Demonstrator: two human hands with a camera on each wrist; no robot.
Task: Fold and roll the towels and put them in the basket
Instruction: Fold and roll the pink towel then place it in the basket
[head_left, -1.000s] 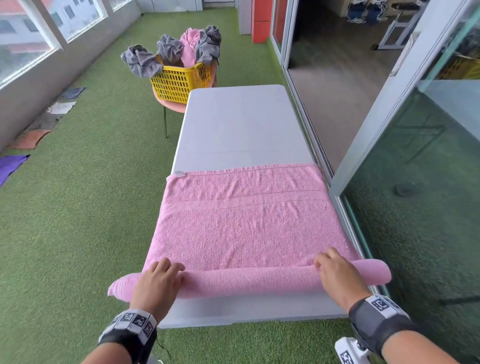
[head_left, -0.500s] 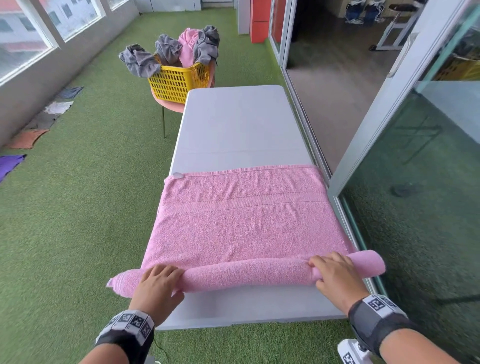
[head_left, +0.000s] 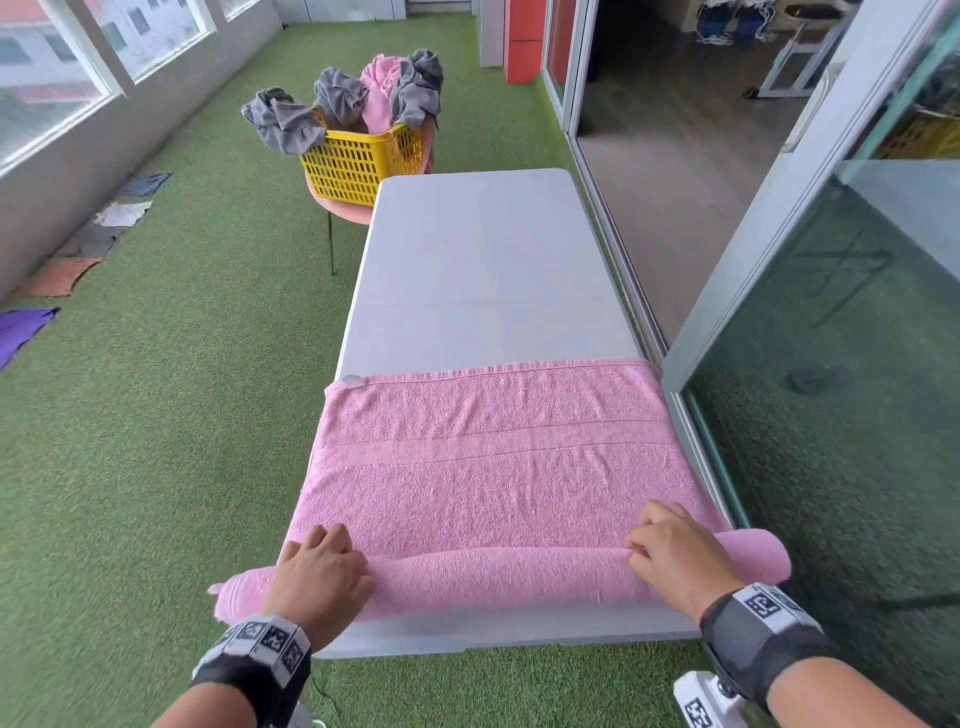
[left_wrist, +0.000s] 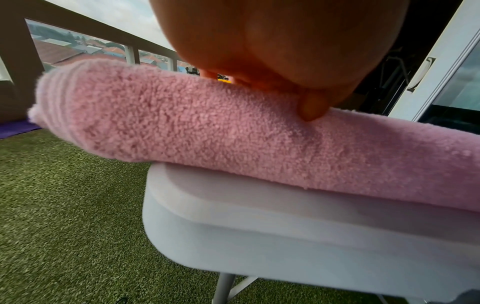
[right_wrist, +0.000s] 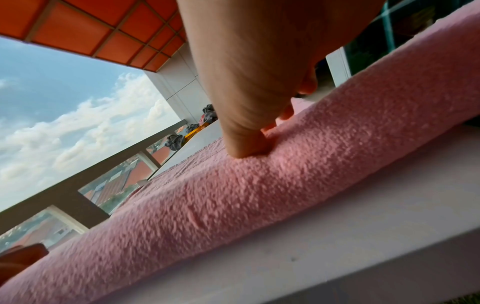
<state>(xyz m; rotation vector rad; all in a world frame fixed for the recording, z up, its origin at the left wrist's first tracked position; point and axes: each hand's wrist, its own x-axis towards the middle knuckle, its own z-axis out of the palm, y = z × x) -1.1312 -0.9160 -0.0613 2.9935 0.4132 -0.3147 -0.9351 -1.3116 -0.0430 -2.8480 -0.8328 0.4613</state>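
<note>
The pink towel (head_left: 493, 457) lies flat across the near end of the grey bench (head_left: 483, 260), its nearest edge wound into a roll. The left hand (head_left: 319, 577) and right hand (head_left: 675, 558) sit one near each end, fingers curled over the roll and gripping it, a placement that should keep the winding even. The pile is thick and woolly; both roll ends overhang the bench sides. The yellow basket (head_left: 363, 161) stands beyond the far end.
</note>
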